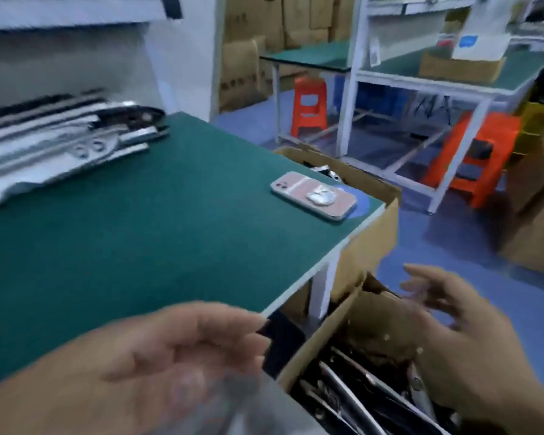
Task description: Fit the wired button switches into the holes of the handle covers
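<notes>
The frame is blurred by motion. Several chrome handle covers (63,142) lie stacked at the back left of the green table (145,233). My left hand (157,356) hovers over the table's near corner, fingers loosely curled, and seems to hold a thin clear plastic bag (233,400) that hangs below it. My right hand (453,334) is spread, fingers relaxed, over an open cardboard box (336,337) on the floor that holds several dark and chrome parts (358,387). No wired button switch is clearly visible.
A pink phone (313,196) lies near the table's right edge. A second cardboard box (371,215) stands beside the table. Orange stools (308,105) and a white-framed bench (437,80) stand further off on the blue floor.
</notes>
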Demonstrator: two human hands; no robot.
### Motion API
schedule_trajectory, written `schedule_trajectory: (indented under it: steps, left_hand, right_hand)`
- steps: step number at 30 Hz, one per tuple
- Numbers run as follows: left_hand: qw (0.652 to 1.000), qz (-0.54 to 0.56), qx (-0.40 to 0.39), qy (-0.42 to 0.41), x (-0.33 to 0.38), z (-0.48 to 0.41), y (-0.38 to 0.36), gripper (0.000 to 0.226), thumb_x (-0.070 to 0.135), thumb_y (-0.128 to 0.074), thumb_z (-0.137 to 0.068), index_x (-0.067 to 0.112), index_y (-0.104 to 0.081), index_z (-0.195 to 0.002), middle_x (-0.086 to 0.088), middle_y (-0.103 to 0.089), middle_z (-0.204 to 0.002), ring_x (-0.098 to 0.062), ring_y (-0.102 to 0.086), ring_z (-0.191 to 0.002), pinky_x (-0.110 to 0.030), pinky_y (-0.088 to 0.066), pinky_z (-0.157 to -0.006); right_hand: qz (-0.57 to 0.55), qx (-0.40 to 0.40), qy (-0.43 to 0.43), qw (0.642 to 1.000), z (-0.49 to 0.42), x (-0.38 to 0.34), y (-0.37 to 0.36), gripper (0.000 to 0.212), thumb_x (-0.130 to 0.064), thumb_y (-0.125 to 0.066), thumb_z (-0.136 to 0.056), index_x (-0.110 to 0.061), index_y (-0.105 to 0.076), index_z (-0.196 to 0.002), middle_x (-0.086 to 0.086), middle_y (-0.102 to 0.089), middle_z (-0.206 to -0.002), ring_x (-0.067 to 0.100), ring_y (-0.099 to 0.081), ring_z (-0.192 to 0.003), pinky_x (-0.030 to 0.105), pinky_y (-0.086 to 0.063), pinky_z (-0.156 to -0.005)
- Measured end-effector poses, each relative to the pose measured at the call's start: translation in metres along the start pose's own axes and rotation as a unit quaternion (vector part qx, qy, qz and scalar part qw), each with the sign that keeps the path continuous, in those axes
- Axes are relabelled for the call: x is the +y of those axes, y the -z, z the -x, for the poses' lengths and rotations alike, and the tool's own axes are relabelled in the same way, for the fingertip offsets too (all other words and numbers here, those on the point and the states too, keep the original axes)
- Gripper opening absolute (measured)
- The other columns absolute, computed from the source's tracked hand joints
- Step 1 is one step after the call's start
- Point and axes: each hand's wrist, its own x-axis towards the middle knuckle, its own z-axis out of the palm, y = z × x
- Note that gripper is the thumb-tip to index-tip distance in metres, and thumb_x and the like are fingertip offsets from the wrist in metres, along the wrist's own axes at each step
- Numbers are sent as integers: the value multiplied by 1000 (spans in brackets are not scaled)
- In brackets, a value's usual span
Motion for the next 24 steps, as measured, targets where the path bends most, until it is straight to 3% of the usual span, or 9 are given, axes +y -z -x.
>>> schedule_trajectory:
  steps: [1, 3, 5, 7, 9, 13, 16, 20, 24]
  left_hand:
    - [994, 5, 108, -26, 14, 20, 18, 49, 30, -46, -100, -5, -48, -133, -30, -55, -128, -45, -47, -125, -46, -33, -111]
    - [956, 14, 291, -18, 19, 54, 59, 43, 46, -66, -83, 14, -71, -110, -11, -73, -98, -30, -69, -99, -34, -55, -87]
    - [855, -10, 517, -31, 17, 90, 103, 18, 40, -64, -83, 28, -77, -81, 4, -72, -70, -11, -72, -67, -19, -58, -63]
    - [786, -35, 617, 1, 9, 133, 137, 38, 8, -45, -96, 21, -74, -75, 3, -69, -64, -4, -67, -58, -12, -54, -58]
    - [728, -43, 683, 49, -4, 175, 157, 36, -3, -42, -95, 16, -68, -77, -7, -65, -72, -2, -65, -56, -10, -52, -57]
    - [712, -34, 693, 110, -24, 218, 163, 41, -11, -46, -92, 15, -71, -74, -9, -65, -70, -6, -64, -56, -13, -54, -62]
    - [733, -152, 627, 216, -39, 217, 166, 47, -7, -56, -89, 35, -71, -74, 0, -72, -68, -3, -64, -60, -12, -49, -67]
    - [730, -257, 580, 255, -43, 204, 164, 21, 45, -59, -72, 58, -61, -88, 24, -70, -76, 4, -66, -72, -5, -46, -68]
    - [739, -273, 575, 220, -54, 214, 172, 31, 60, -43, -65, 63, -59, -91, 32, -66, -88, 7, -65, -82, -8, -47, -73]
  right_hand:
    - [-24, -19, 37, 999, -13, -24, -11, 34, -45, -65, -75, -54, -56, -106, -29, -65, -95, -11, -61, -82, 7, -44, -64]
    - [-47, -79, 120, 989, -38, -70, -43, 38, -43, -72, -73, -54, -56, -106, -26, -66, -92, -6, -64, -77, 11, -47, -65]
    - [-34, -145, 200, 968, -61, -110, -88, 44, -31, -75, -76, -55, -54, -106, -27, -64, -92, -10, -62, -78, 6, -44, -72]
    - [7, -189, 295, 937, -78, -144, -144, 40, -25, -75, -78, -47, -55, -105, -26, -63, -87, -18, -55, -84, -2, -36, -77]
    - [35, -216, 352, 910, -93, -175, -203, 38, -23, -76, -77, -44, -57, -103, -31, -54, -91, -16, -51, -94, 1, -34, -82]
    - [57, -213, 361, 906, -123, -240, -312, 36, -19, -72, -79, -21, -64, -114, -7, -54, -111, 21, -51, -112, 32, -40, -95]
    - [132, -167, 401, 891, -145, -281, -372, 46, -25, -70, -80, -19, -58, -124, 0, -54, -125, 24, -48, -117, 40, -42, -92]
    - [235, -101, 496, 830, -184, -319, -426, 72, -26, -81, -67, -14, -53, -132, 11, -50, -136, 32, -46, -126, 52, -41, -97]
    - [392, -180, 460, 776, -232, -360, -464, 82, -52, -53, -86, -34, -5, -149, -7, -8, -158, 16, -7, -145, 58, -13, -111]
